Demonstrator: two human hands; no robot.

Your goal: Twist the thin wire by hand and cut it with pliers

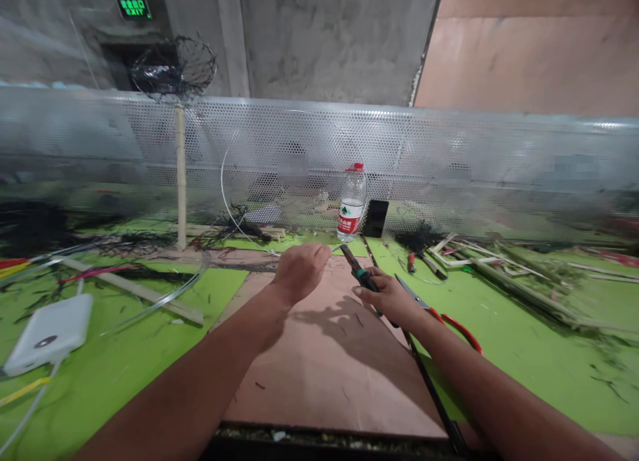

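Near the middle of the table, my left hand (303,269) is closed on a thin pale wire (227,198), which curves up and away to the left in a large loop. My right hand (392,295) is wrapped round the handles of dark pliers (360,272) with green parts. The jaws of the pliers point up and left, just right of my left fingers, close to the wire's end. Whether the jaws touch the wire is too small to tell.
Red-handled scissors (459,329) lie beside my right forearm. Behind my hands stand a water bottle (351,205) and a black phone (376,219). A white power bank (52,331) lies left; bamboo strips (529,295) lie right. A perforated metal screen (309,142) spans the back.
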